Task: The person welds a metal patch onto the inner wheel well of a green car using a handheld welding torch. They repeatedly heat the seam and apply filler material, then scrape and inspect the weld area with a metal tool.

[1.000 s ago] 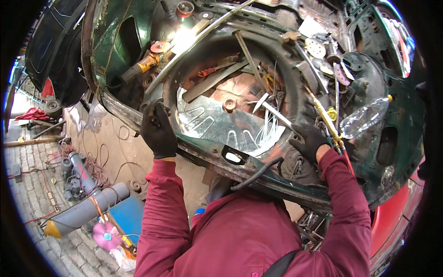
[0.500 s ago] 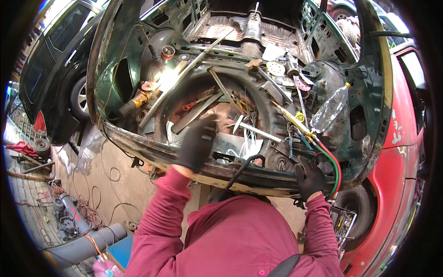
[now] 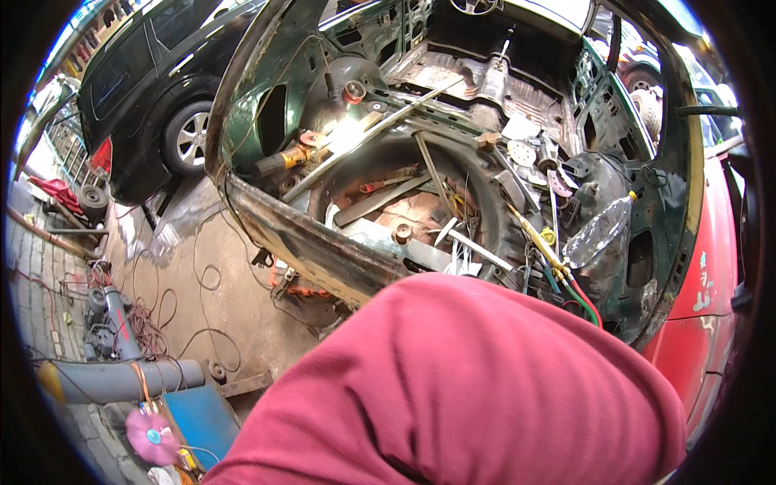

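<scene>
Neither of my hands shows; a maroon-clothed part of me, apparently an arm (image 3: 485, 380), fills the lower middle and hides the rear sill beyond it. Above it opens the stripped green car body (image 3: 279, 230) with its round wheel well. A white-handled hammer (image 3: 482, 251) lies across the well's near side. To its right rests a brass gas torch (image 3: 540, 245) with red and green hoses. Beside that sits a clear plastic bottle (image 3: 600, 233) with a yellow cap. A yellow angle grinder (image 3: 284, 159) lies at the left, by a long metal bar (image 3: 386, 129).
A black car (image 3: 133, 89) stands at the left and a red car (image 3: 695, 275) at the right. Loose cables (image 3: 212, 279) run over the ground. A grey cylinder (image 3: 129, 380), a blue board (image 3: 200, 424) and a pink disc-shaped object (image 3: 152, 436) lie lower left.
Both gloved hands have left the view, from over the wheel well and from the sill. The maroon clothing now covers the lower middle. The view has shifted, so the car body sits further right.
</scene>
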